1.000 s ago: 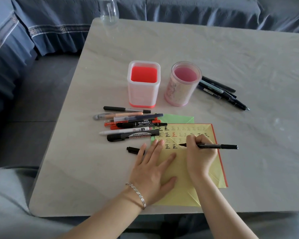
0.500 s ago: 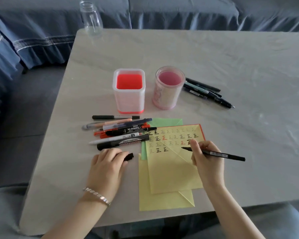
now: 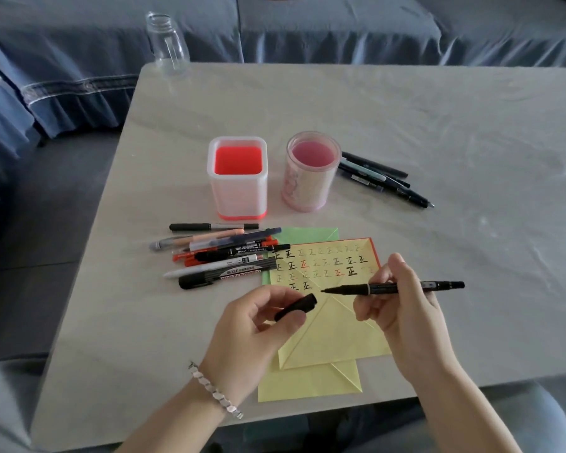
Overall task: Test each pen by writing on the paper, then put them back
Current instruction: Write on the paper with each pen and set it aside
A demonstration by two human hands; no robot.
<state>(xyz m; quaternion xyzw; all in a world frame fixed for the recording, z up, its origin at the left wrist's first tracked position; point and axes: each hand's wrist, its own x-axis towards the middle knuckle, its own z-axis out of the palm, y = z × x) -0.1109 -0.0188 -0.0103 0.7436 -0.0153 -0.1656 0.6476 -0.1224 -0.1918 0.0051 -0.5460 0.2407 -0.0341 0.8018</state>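
Above the yellow paper (image 3: 334, 325), the right hand (image 3: 402, 322) pinches a black pen (image 3: 396, 287) between thumb and fingers, holding it level with the bare tip pointing left and the barrel running right. The left hand (image 3: 252, 328), with a bracelet (image 3: 214, 390) on its wrist, pinches the black cap (image 3: 296, 307) just left of the pen tip; cap and tip are near but apart. The paper lies near the table's (image 3: 438, 132) near edge, its far part covered in rows of written marks, mostly black with a couple in red, and a green sheet (image 3: 307, 235) shows from under its far edge. Left of the paper, a pile of pens (image 3: 223, 256) lies on the table. Farther back stand a square holder (image 3: 238, 178) and a round holder (image 3: 311, 171) side by side, with a few dark pens (image 3: 386, 181) lying right of the round one. At the far left corner stands a clear jar (image 3: 167, 44).
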